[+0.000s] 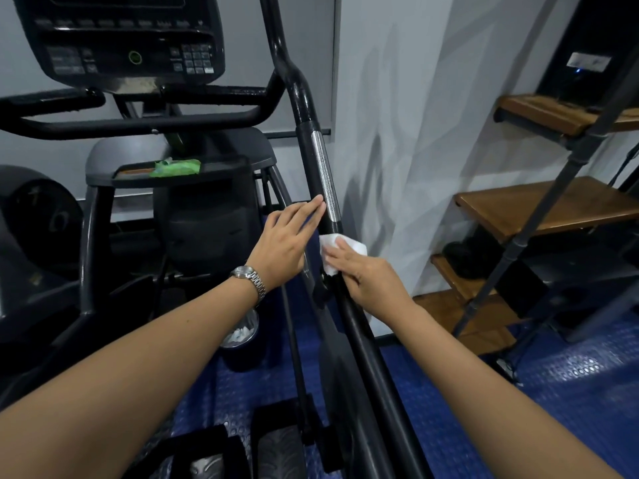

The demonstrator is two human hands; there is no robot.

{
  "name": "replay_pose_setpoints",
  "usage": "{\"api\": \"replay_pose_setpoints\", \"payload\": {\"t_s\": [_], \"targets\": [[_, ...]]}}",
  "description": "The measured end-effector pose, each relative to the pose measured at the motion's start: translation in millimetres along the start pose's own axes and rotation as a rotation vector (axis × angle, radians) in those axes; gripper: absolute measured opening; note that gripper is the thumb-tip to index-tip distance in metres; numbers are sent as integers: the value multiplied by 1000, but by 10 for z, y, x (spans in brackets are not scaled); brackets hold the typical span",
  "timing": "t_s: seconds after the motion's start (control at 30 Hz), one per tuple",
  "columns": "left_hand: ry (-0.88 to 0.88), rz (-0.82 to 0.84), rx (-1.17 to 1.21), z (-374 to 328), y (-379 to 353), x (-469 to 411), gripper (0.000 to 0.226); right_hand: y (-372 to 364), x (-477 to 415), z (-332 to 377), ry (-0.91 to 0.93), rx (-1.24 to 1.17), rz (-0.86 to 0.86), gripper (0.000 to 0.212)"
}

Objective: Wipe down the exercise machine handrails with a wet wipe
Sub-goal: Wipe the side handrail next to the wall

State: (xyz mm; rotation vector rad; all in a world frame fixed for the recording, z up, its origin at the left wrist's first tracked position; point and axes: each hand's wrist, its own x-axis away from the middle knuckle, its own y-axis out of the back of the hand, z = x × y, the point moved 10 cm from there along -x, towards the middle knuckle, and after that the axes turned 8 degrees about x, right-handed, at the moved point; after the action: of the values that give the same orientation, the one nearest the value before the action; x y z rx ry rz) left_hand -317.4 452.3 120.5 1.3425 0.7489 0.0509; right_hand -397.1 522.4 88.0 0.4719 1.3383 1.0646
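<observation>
The black right handrail (313,146) of the exercise machine runs from the top middle down to the bottom, with a silver sensor strip (326,183) on its grip. My right hand (370,280) presses a white wet wipe (332,250) against the rail just below the strip, fingers curled round the bar over the wipe. My left hand (283,242), a metal watch at its wrist, lies with straight fingers touching the rail's left side a little higher up.
The console (128,39) and front handlebars (138,119) are upper left. A green wipes pack (174,167) lies on the machine's tray. A small bin (242,340) stands on the blue floor (570,392). Wooden stair steps (539,209) with a metal railing are at the right. Pedals (276,451) sit below.
</observation>
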Motion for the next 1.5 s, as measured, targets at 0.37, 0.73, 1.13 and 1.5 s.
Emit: {"api": "replay_pose_setpoints", "payload": {"t_s": [0.37,0.73,1.13,1.5], "targets": [[1,14,-33,16,-3,8,84,-47,-26,296,236,252,99,28],[-11,21,-38,16,8,7,81,-202,-102,399,398,304,216,11],[-16,40,-58,32,14,-4,83,-215,287,316,297,151,572,34],[-13,34,-51,29,14,-3,84,-339,526,416,110,99,756,30]]}}
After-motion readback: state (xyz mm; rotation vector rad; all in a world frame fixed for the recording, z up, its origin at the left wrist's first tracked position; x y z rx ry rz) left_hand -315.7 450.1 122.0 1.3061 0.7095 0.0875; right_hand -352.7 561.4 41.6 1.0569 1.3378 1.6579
